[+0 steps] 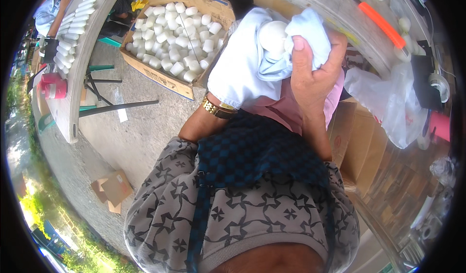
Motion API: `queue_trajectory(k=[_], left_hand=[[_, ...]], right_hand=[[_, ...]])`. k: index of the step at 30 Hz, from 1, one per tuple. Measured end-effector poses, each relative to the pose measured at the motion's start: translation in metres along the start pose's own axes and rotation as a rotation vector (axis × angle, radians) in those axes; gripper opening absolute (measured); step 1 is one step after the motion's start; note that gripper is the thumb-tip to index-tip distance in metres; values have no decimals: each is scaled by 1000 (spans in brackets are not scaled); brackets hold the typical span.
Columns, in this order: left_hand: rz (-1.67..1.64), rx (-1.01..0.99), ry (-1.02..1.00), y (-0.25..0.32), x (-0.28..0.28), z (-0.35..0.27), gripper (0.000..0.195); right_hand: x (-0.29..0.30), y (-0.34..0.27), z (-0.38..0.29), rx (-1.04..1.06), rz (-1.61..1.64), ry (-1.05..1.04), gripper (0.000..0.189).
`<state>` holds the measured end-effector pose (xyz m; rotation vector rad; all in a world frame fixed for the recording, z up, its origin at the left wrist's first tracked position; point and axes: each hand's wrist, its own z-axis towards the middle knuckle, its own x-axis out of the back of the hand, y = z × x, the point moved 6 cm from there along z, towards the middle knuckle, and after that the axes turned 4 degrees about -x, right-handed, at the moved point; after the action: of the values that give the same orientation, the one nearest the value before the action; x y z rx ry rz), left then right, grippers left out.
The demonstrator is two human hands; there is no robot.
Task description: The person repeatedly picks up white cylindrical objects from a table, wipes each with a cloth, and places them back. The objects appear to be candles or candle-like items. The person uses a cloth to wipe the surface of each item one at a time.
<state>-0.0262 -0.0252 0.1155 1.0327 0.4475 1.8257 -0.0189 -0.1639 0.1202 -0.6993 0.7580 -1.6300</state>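
A white piece with a rounded end [273,37], possibly a candle, is held up in front of me among folds of pale blue cloth. My left hand [215,99] is mostly hidden under the white-looking cloth [236,61] draped over it, and appears to grip the piece through the fabric. A gold-coloured watch band [211,106] circles that wrist. My right hand [309,63] pinches a bunched light blue cloth [309,29] against the piece's right side, thumb on top.
An open cardboard box [156,75] full of short white cylinders stands ahead-left. Rows of white pieces line the left table [63,116], beside a pink container [54,86]. An orange-handled cutter [382,23] lies on the right table; a plastic bag [395,105] hangs there. Another person's arm [62,10] is far left.
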Motion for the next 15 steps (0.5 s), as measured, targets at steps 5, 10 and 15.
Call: queue_trajectory(k=[5, 10, 15], left_hand=[[-3, -74, 21, 2, -1, 8, 60], [223, -232, -7, 5, 0, 13, 51], [462, -285, 6, 4, 0, 7, 47]], right_hand=[[3, 2, 6, -56, -139, -25, 35], [13, 5, 9, -187, -60, 115, 40], [-2, -36, -2, 336, -346, -110, 41]])
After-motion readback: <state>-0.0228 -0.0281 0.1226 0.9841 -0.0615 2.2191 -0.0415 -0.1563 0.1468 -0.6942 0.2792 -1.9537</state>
